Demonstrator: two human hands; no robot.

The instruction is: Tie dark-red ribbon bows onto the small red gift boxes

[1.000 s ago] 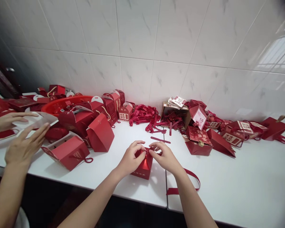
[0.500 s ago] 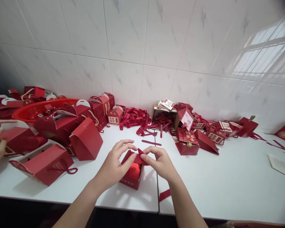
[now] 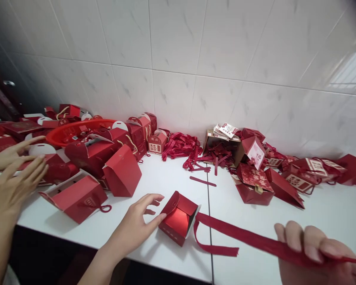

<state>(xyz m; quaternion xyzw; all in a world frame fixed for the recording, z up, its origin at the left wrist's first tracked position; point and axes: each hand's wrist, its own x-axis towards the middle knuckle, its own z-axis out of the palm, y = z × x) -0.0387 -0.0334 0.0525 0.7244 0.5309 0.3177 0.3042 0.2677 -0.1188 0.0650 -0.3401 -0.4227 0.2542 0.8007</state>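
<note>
A small red gift box (image 3: 178,219) lies on the white counter (image 3: 284,221) with its top flaps open and a shiny red inside. My left hand (image 3: 136,225) rests against the box's left side, fingers spread, thumb on its edge. A long red ribbon (image 3: 240,237) runs from the box toward the lower right. My right hand (image 3: 317,253) is closed on that ribbon at the bottom right, pulling it taut away from the box.
Another person's two hands (image 3: 12,174) hover open at the left over larger red boxes (image 3: 77,196). A red basin (image 3: 77,128), loose ribbons (image 3: 180,144), a cardboard box of cards (image 3: 222,136) and red bags (image 3: 281,186) line the tiled wall.
My right hand left the box top and drew the ribbon out to the lower right. The flaps have come open. My left hand shifted from the flaps to the box's side.
</note>
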